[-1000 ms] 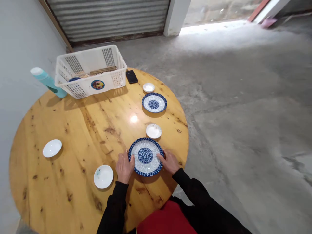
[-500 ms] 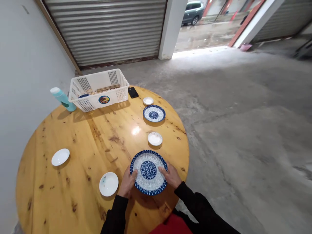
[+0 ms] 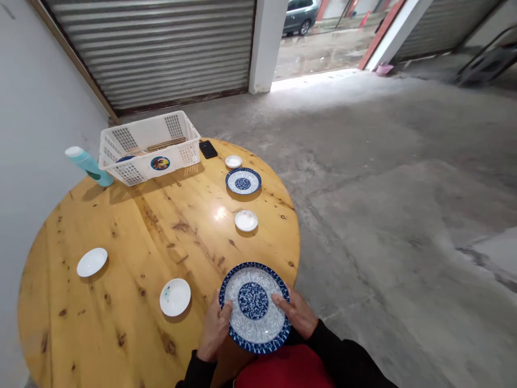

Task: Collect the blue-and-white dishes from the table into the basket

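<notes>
Both hands (image 3: 301, 314) grip the blue-rimmed plate (image 3: 254, 304) at opposite edges, farther from the white dish (image 3: 246, 220) beyond it than earlier.

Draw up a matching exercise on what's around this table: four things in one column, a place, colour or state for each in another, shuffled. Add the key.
Things
1. Nearer blue-rimmed plate
2. Phone
3. Bottle
4. Farther blue-rimmed plate

Descriptions
A. Between two small white dishes
B. Turquoise with a white top
C. Held by left hand and right hand
D. Black, lying beside the basket

Pairs: 1-C, 2-D, 3-B, 4-A
</notes>
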Demonstrator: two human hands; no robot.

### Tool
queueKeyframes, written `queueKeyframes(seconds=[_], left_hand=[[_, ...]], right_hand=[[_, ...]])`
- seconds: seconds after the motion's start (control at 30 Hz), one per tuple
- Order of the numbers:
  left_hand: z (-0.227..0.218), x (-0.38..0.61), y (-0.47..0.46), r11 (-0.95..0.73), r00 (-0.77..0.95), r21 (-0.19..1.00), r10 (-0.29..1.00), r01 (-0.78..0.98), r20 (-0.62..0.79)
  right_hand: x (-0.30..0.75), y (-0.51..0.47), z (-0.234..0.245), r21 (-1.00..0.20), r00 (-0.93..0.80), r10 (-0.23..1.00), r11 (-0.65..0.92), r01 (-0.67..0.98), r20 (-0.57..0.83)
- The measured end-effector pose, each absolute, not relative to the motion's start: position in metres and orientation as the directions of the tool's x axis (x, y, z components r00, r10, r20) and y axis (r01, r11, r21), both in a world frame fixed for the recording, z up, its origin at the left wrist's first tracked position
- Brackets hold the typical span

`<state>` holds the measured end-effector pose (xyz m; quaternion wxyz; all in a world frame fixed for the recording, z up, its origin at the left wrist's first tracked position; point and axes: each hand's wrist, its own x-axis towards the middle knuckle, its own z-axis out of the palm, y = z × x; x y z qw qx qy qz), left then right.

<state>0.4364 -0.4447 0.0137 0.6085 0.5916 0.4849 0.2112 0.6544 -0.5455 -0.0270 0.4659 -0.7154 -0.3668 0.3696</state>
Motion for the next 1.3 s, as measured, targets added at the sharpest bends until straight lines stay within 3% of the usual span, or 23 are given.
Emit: queueKeyframes(seconds=[0.1, 0.47, 0.77, 1.07, 1.3], left_hand=[[0.021, 0.472, -0.451, 0.191, 0.466, 0.925, 0.819, 0.329, -0.335], [0.009, 0.704, -0.514, 0.274, 0.618, 0.919, 0.680, 0.285, -0.394], [0.001, 0.841, -0.549, 0.101, 0.757, 0.918, 0.535, 0.383, -0.374], [0.002, 0.897, -0.514, 0.048, 0.642, 0.854, 0.638, 0.518, -0.425], [0.003, 0.935, -0.436, 0.099, 0.516, 0.845, 0.753, 0.525, -0.409]], right_hand=[[0.683, -0.557, -0.023, -0.949, 0.494, 0.841, -0.301, 0.090, -0.220], [0.887, -0.658, -0.007, -0.893, 0.664, 0.708, -0.430, 0.135, -0.241], [1.001, -0.726, 0.014, -0.858, 0.781, 0.556, -0.512, 0.052, -0.285], [1.070, -0.678, 0.007, -0.843, 0.736, 0.595, -0.534, 0.061, -0.323], [1.135, -0.568, 0.000, -0.841, 0.633, 0.717, -0.508, 0.187, -0.293]])
